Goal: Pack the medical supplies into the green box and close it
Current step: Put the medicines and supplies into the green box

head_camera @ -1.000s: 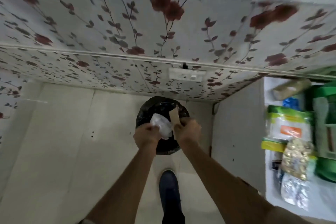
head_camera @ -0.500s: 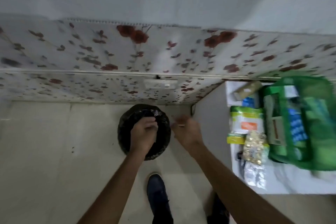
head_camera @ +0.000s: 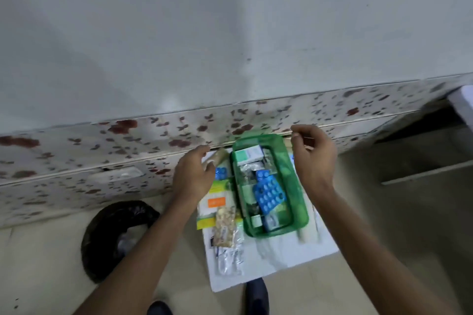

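Box on table; packets left

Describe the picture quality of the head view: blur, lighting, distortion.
Head view: motion blur smears the translucent green plastic box and the blue blister pack inside it; both bare hands, left and right, are soft-edged; lighting is dim and flat, without glare; wide-angle distortion bends the floral wall strip.

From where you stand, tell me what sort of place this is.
Probably a room in a home: a floral-papered wall above a tiled floor, a bin lined with a black bag, and medicines by a green box on a small white table.
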